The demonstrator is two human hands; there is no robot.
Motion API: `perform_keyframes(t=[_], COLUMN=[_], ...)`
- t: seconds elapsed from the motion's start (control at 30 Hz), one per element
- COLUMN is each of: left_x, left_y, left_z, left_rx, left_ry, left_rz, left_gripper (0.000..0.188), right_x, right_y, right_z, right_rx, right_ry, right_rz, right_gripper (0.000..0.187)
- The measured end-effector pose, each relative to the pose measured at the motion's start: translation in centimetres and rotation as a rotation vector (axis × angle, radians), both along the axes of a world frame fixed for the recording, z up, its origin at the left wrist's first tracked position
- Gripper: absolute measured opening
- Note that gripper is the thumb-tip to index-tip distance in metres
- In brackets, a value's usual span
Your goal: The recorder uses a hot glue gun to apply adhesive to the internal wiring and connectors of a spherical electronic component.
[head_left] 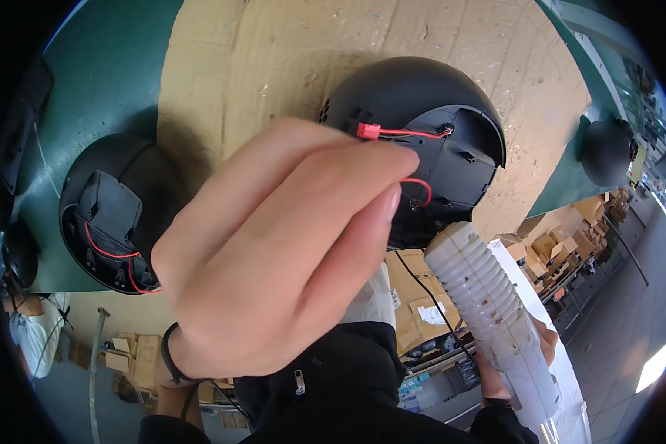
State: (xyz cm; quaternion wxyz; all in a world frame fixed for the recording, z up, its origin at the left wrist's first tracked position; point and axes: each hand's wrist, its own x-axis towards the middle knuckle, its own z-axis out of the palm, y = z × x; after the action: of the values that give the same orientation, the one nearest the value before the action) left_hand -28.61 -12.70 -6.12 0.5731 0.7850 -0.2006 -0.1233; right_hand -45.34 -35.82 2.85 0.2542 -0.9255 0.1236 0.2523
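Note:
A rounded black plastic shell (414,81) lies with its hollow side facing me. Two red wire runs show in its opening; one leads to a red plug connector (368,131). My left hand (274,244) is over the shell, thumb and fingers pinched together. A red wire (425,189) runs from the shell into this pinch; the wire's end is hidden behind the fingers. My right hand (493,379) grips the lower part of a bulky white hand tool (485,288) with a ribbed side. The tool's upper end is close to the shell's lower edge.
Cardboard (222,44) covers part of the green table (107,66). Left of my hand sits a second black shell (152,174) with red wires. Another dark round piece (605,153) stands at the right. Cartons (551,248) are on shelving beyond. A black cable (425,288) hangs below the shell.

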Motion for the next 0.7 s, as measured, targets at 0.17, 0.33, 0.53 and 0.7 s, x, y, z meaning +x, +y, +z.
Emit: perform_keyframes(t=[0.17,0.33,0.53,0.7], left_x=[0.7,1.1,1.1,1.7], left_y=[0.3,0.3,0.2,0.5], left_z=[-0.9,-1.2,-0.5,-0.2], left_rx=[0.080,0.074,0.072,0.079], left_ry=[-0.153,-0.145,-0.008,0.073], left_rz=[0.076,0.070,0.067,0.065], left_gripper=[0.023,0.022,0.019,0.015], right_x=[0.4,-4.2,-2.7,-1.4], right_y=[0.9,0.4,1.2,1.3], right_z=[-0.2,-2.4,-2.3,-2.4], right_rx=[0.053,-0.050,0.158,0.275], right_ry=[-0.023,-0.147,-0.055,-0.251], right_rz=[0.020,-0.179,-0.141,-0.077], right_gripper=[0.017,0.028,0.026,0.018])
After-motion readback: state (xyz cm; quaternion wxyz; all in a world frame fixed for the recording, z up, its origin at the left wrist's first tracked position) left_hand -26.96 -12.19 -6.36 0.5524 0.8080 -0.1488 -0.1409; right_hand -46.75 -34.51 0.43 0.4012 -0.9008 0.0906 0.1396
